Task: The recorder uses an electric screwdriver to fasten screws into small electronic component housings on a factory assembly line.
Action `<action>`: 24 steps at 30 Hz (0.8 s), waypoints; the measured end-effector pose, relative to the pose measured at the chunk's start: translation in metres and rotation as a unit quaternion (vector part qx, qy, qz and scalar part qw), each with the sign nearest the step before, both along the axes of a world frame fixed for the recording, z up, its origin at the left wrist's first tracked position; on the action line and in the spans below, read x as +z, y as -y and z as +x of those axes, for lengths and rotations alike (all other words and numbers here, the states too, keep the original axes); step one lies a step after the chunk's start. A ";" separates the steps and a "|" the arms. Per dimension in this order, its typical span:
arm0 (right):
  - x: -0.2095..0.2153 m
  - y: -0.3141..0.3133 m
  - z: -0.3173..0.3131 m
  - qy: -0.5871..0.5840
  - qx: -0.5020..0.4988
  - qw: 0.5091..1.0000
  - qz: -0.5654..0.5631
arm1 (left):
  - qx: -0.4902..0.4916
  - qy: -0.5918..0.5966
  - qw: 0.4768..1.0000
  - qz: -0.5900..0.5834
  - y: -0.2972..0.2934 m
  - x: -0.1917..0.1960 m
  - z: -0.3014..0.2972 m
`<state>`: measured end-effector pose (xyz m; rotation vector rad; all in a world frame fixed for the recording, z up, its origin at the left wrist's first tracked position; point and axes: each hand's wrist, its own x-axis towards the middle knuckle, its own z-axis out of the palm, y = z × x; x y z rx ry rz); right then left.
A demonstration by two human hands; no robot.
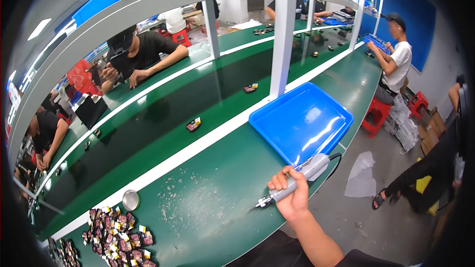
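Observation:
My right hand [293,195] is wrapped round a grey electric screwdriver [312,169]. Its bit points left and down, just over the green worktop [227,232], and a black cable leaves its rear end. Left of the bit, many tiny screws [190,202] lie scattered on the green surface. Beyond them sits a small round metal tin [131,200]. A heap of small black parts with pinkish and yellow-white faces [118,237] covers the near left. My left hand does not show.
A blue plastic tray [297,123] stands beyond the screwdriver, by a white upright post [283,34]. Similar small parts [194,124] lie along the dark green conveyor belt [163,143]. Co-workers sit across it; a person in a white shirt [399,64] works at the far right.

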<state>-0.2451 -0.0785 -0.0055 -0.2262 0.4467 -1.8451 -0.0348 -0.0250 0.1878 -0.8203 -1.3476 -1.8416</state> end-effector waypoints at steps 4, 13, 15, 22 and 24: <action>0.000 0.001 0.001 -0.002 -0.001 1.000 0.003 | -0.042 0.022 0.999 0.006 0.006 0.001 0.003; -0.003 -0.002 0.002 -0.005 -0.008 1.000 0.012 | 0.305 0.097 0.909 -0.266 0.036 -0.020 -0.026; -0.007 -0.005 -0.003 -0.005 -0.020 1.000 0.007 | 0.276 0.172 0.915 -0.240 0.041 -0.014 -0.025; -0.002 -0.004 -0.003 -0.005 -0.026 1.000 0.009 | 0.581 0.261 0.760 -0.133 0.081 -0.010 -0.013; -0.001 -0.003 -0.003 0.009 -0.024 1.000 0.016 | 0.622 0.248 0.743 -0.020 0.098 -0.015 -0.013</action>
